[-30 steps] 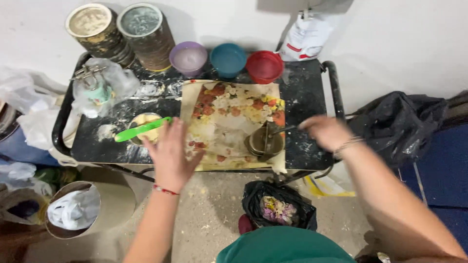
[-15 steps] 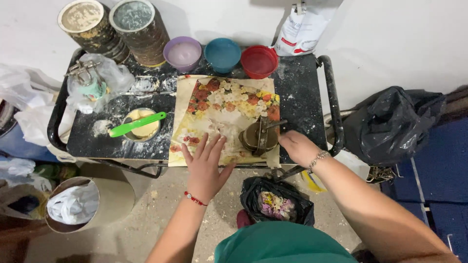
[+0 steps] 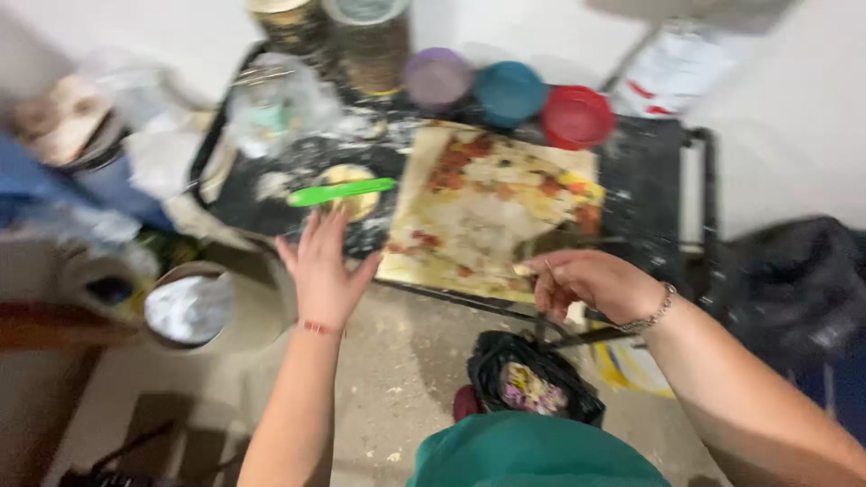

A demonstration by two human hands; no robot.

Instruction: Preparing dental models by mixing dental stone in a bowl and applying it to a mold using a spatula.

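Flour-dusted black metal trolley (image 3: 631, 171): a green plastic spatula (image 3: 341, 191), light, stiff and likely slick, lies across a dough disc (image 3: 347, 185). The left hand (image 3: 323, 271), spread empty, is stretched toward it; the right hand (image 3: 591, 281) pinches something unclear.

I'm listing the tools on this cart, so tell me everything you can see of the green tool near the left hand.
The green tool is a long, flat, bright green strip, plastic by its look, perhaps a spatula or scraper; motion blur hides finer detail. It lies nearly level, its right end slightly raised, across a small round yellowish container on the flour-dusted black cart top. The left hand is spread open just below it, fingertips close, though contact cannot be told. The flowered board lies to its right.
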